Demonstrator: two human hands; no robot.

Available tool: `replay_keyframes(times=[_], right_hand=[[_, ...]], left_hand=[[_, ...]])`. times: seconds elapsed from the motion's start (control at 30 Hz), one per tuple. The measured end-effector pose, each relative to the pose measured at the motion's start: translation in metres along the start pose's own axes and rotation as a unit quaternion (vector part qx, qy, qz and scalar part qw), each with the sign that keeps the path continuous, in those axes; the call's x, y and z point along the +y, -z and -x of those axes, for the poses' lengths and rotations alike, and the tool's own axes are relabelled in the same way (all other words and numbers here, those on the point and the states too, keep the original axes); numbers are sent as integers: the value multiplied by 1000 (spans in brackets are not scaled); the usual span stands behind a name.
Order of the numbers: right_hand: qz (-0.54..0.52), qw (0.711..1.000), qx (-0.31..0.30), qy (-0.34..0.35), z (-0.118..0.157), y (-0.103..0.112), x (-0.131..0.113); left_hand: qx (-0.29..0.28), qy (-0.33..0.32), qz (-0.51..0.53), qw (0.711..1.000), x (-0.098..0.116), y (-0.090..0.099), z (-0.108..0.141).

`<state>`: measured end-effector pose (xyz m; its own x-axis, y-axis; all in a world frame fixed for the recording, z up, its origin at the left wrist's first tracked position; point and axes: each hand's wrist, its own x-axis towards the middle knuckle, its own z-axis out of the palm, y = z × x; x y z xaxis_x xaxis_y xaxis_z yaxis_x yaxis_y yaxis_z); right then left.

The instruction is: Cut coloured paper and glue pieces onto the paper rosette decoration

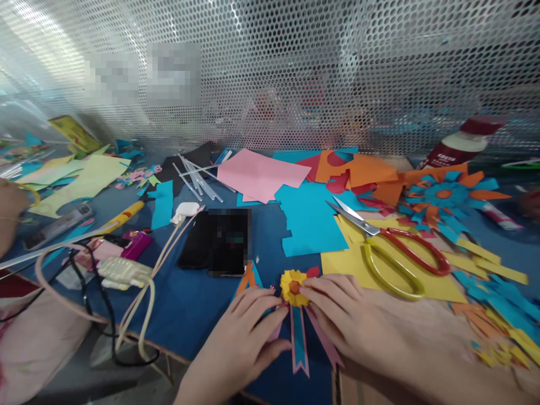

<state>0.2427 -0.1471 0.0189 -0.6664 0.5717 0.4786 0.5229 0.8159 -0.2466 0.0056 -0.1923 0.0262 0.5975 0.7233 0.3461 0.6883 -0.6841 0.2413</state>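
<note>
A yellow paper flower (288, 283) with an orange centre lies low in the middle of the view. Blue-and-pink paper ribbon tails (298, 340) hang below it toward me. My right hand (343, 312) grips the flower from the right, fingertips on its centre and edge. From the left, my left hand (248, 326) holds its lower left edge; the fingertips there are partly hidden. A bit of red paper (313, 272) peeks out behind the flower. Scissors (379, 239) with red and yellow handles lie open on yellow paper (343, 263), beyond my right hand.
Blue (312, 219), pink (259, 171) and orange paper (371, 171) cover the back. Left are a black phone (194, 242), cables (147, 304), a yellow cutter (122, 218) and another person's arm (10, 219). A bottle (459, 146), a blue-orange paper flower (442, 194) and scraps (502, 298) lie right.
</note>
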Motion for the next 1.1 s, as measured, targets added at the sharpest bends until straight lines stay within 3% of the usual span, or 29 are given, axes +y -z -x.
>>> replay_keyframes(times=[1.1], right_hand=[[-8, 1000, -1, -29, 1, -3, 1]], left_hand=[[-18, 29, 8, 999, 1, -2, -1]])
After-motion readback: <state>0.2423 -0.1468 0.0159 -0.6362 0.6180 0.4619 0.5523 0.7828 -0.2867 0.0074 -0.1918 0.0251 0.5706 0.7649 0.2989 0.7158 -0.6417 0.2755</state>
